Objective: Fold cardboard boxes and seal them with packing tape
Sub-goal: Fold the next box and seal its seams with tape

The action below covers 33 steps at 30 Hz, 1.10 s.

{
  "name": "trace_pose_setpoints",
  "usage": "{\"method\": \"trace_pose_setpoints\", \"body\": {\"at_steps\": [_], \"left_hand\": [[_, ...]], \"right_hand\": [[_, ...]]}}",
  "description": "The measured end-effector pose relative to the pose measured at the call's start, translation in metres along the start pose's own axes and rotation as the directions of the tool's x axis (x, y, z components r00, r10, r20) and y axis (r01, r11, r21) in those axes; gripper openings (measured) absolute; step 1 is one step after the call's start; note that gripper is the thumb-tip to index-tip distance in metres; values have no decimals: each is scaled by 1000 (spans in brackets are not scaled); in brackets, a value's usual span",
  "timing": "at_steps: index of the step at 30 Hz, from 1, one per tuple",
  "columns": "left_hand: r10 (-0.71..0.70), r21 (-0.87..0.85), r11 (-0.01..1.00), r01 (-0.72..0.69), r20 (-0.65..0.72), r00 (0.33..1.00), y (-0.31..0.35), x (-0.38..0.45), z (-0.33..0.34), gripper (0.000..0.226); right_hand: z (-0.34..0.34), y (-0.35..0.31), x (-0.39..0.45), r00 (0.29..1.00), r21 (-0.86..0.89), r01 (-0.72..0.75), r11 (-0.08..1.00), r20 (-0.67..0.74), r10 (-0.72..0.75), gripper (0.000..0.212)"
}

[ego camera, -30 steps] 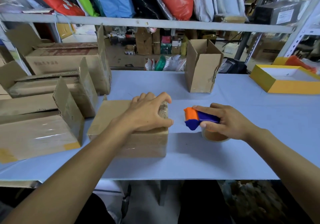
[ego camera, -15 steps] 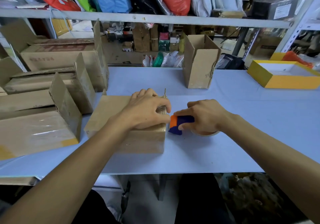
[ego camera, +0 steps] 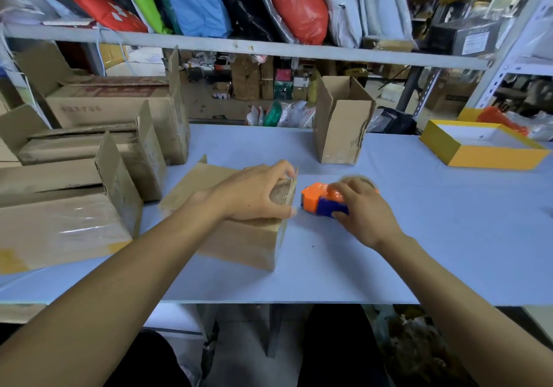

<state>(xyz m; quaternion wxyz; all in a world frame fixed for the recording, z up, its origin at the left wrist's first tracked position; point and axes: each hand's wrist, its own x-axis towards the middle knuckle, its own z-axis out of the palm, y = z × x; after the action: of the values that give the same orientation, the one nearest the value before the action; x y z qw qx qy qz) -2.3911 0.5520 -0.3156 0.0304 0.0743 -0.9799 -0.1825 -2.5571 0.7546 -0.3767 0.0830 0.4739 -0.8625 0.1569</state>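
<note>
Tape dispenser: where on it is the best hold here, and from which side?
Best grip is probably the blue handle of the tape dispenser, taken from its right, as the right hand holds it now. Its orange head points left at the cardboard box that the left hand presses, so that end should stay free.

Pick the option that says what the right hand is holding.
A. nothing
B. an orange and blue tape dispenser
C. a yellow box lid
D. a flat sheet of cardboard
B: the right hand is curled round the orange and blue tape dispenser, just right of the cardboard box under the left hand.
</note>
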Motion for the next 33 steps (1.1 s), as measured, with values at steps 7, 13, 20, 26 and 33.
{"method": "trace_pose_setpoints", "body": {"at_steps": [7,13,20,26,33], "left_hand": [[-147,201,964,174,-144,979,2,-23,9,81],[-3,5,1000,4,-133,991,-25,-47,0,58],[-33,80,995,62,-323,946,-66,-65,22,56],[2,71,997,36,-481,877,-76,-58,40,56],[-3,-25,1000,-11,-494,869,-78,-59,40,50]], "right_hand": [[2,-37,6,979,131,142,981,-167,-119,46],[2,-84,18,925,199,377,904,-36,-378,55],[23,-111,19,941,96,268,959,-240,-239,55],[38,-124,27,913,6,232,973,-347,-215,47],[40,-119,28,875,-1,288,958,-406,-264,35]]}}
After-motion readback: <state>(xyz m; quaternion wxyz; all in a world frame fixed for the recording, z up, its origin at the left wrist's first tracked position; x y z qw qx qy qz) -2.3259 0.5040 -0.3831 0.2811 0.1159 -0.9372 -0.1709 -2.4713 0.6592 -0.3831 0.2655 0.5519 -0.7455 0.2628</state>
